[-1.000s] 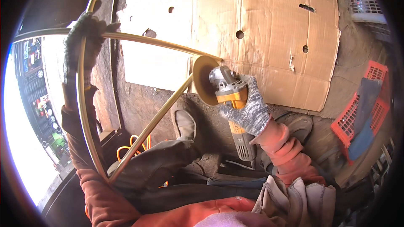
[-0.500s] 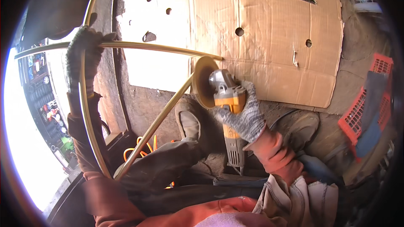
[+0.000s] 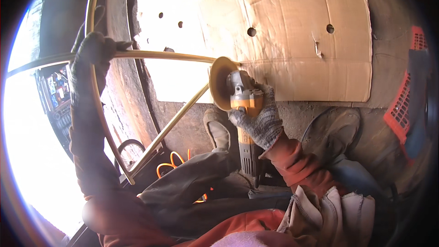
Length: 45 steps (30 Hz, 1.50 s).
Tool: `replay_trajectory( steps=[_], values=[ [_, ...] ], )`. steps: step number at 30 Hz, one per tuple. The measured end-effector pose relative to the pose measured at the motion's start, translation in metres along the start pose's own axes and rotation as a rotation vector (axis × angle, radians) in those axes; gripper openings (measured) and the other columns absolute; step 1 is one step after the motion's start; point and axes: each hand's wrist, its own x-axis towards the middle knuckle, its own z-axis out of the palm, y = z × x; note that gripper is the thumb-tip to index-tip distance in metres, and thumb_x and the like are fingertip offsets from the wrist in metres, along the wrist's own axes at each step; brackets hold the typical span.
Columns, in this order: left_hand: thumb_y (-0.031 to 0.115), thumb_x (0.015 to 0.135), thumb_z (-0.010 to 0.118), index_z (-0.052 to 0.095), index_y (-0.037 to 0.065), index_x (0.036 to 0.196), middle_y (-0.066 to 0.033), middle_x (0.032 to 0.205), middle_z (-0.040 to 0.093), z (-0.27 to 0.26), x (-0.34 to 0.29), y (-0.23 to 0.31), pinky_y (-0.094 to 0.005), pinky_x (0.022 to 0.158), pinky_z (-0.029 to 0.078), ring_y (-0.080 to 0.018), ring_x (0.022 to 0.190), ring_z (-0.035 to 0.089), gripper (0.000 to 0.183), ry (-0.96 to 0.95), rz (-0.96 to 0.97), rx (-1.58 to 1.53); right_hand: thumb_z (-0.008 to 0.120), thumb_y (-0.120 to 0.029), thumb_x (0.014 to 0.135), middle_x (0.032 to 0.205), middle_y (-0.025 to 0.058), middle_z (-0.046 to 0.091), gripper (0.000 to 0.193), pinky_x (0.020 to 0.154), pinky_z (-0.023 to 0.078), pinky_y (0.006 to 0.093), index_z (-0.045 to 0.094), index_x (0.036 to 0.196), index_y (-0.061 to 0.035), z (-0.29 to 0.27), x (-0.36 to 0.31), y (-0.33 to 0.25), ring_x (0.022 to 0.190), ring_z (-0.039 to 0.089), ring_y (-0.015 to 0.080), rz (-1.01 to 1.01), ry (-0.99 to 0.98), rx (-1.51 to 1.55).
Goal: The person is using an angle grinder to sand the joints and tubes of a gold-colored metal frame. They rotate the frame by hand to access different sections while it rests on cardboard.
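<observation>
Right hand (image 3: 258, 121) around angle grinder (image 3: 238, 98)

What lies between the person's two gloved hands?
In the head view, a thin yellowish metal rod runs from the left hand to the grinder in the right hand.

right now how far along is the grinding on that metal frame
Setup looks done: the left hand grips the curved metal frame and the right hand holds the angle grinder. In hand: its disc sits at the joint where the bars meet. How much is ground or left, I cannot tell; no sparks show.
</observation>
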Motion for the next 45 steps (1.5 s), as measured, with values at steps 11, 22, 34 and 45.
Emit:
replay_trajectory(
  steps=[11, 22, 34, 45],
  values=[
    [0.023, 0.100, 0.048, 0.050, 0.007, 0.081, -0.0030, 0.073, 0.042, 0.020, -0.043, 0.021, -0.0509, 0.098, 0.048, -0.0175, 0.069, 0.050, 0.025, 0.029, -0.123, 0.050, 0.082, -0.012, 0.074, 0.119, 0.0138, 0.054, 0.077, 0.091, 0.051, 0.0343, 0.032, 0.131, -0.0038, 0.005, -0.008, 0.009, 0.108, 0.058, 0.0192, -0.027, -0.017, 0.077],
    [0.014, 0.094, 0.052, 0.054, 0.001, 0.091, -0.0036, 0.070, 0.043, 0.016, -0.067, 0.003, -0.0501, 0.088, 0.053, -0.0188, 0.066, 0.049, 0.014, 0.197, -0.066, 0.025, 0.083, -0.016, 0.074, 0.121, 0.0146, 0.056, 0.078, 0.090, 0.052, 0.0362, 0.033, 0.132, -0.0045, -0.003, -0.004, 0.005, 0.108, 0.060, 0.0221, -0.039, 0.016, -0.003],
    [0.018, 0.092, 0.056, 0.035, -0.011, 0.141, -0.0156, 0.081, 0.063, 0.038, -0.066, 0.018, -0.0516, 0.089, 0.054, -0.0288, 0.079, 0.065, 0.061, 0.279, -0.042, 0.219, 0.081, -0.009, 0.076, 0.116, 0.0103, 0.058, 0.071, 0.089, 0.053, 0.0332, 0.037, 0.132, -0.0033, 0.000, -0.003, -0.004, 0.103, 0.060, 0.0175, -0.095, 0.037, 0.033],
    [0.018, 0.091, 0.059, 0.041, -0.010, 0.138, -0.0218, 0.090, 0.069, 0.028, -0.072, 0.018, -0.0515, 0.090, 0.055, -0.0322, 0.088, 0.070, 0.057, 0.256, -0.042, 0.222, 0.080, -0.017, 0.076, 0.118, 0.0157, 0.055, 0.074, 0.089, 0.052, 0.0346, 0.033, 0.131, -0.0023, -0.010, 0.003, -0.003, 0.107, 0.060, 0.0207, 0.002, 0.006, 0.061]
  ],
)
